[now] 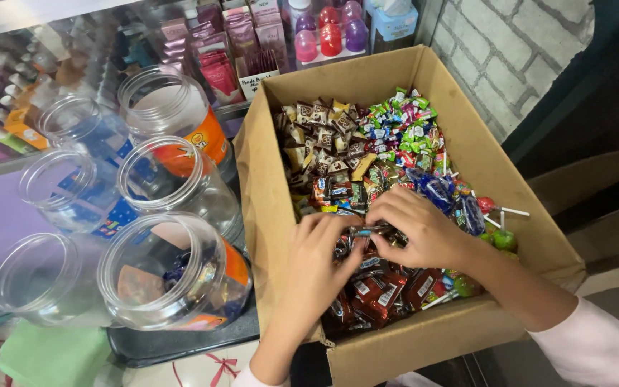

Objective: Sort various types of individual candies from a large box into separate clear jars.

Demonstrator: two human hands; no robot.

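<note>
Glass counter beside a cardboard box (467, 150): both hands, left (318, 265) and right (417, 229), pinch wrapped candies (368, 231).

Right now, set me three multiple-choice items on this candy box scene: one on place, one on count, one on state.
1. Where do the clear plastic jars stand relative to the cardboard box?
A. To its left
B. Inside it
C. To its right

2. How many open jars are in view?
A. Two
B. Six
C. Nine

3. What are the left hand and right hand doing?
A. Resting on a jar
B. Pinching a wrapped candy between them over the box
C. Hanging empty beside the box

Answers: 1 A, the jars cluster left of the box. 2 B, six lidless mouths show. 3 B, both hands' fingers meet on one wrapper above the sweets.
</note>
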